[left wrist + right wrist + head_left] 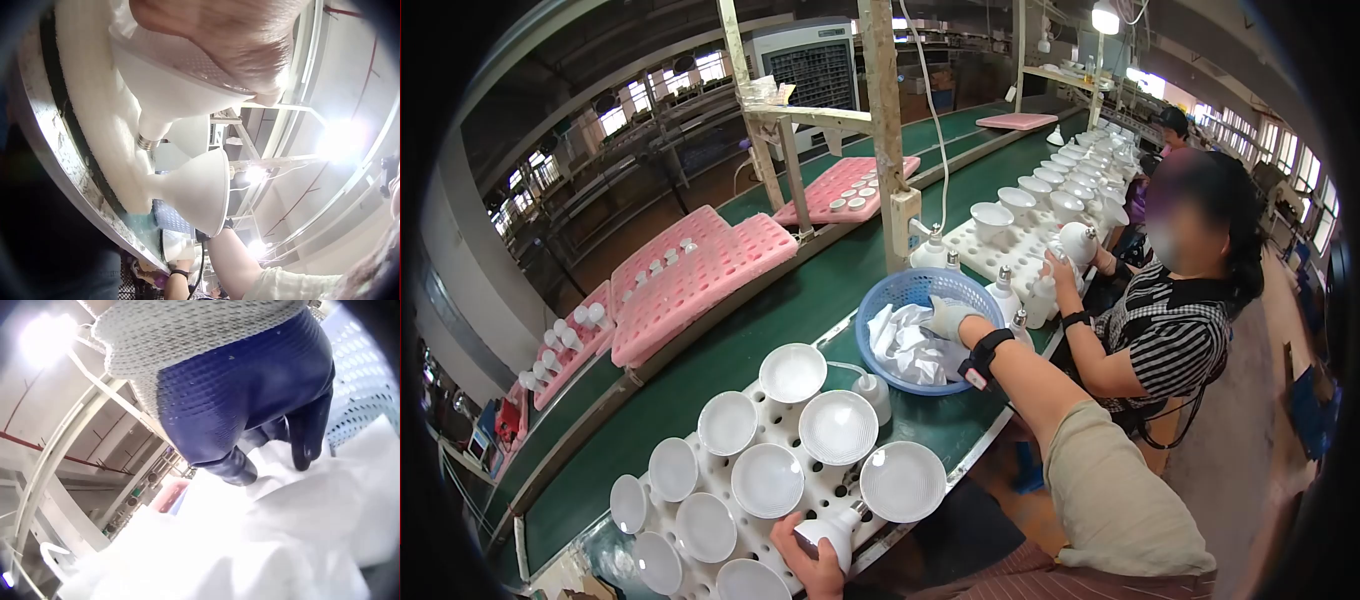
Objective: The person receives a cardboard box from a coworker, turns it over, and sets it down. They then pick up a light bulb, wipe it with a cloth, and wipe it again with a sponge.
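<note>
My bare left hand [812,572] grips a white reflector bulb [832,532] by its wide end, thumb and fingers at the rim. The bulb lies tilted, its metal screw base toward the upper right in the head view. In the left wrist view the held bulb [165,81] is close over the white foam tray [94,106]. My right hand [948,318], in a knit glove with blue coated fingers [306,437], is inside a blue plastic basket [878,365]. It pinches a thin white sheet [300,500] from the crumpled pile there; the fingertips are partly hidden.
Several reflector bulbs [768,480] stand face up in the holed tray around my left hand. Beyond the basket, another foam tray [1000,255] bears more bulbs. A person [1170,310] at the right handles a bulb. Pink trays [690,280] lie along the green conveyor's far side.
</note>
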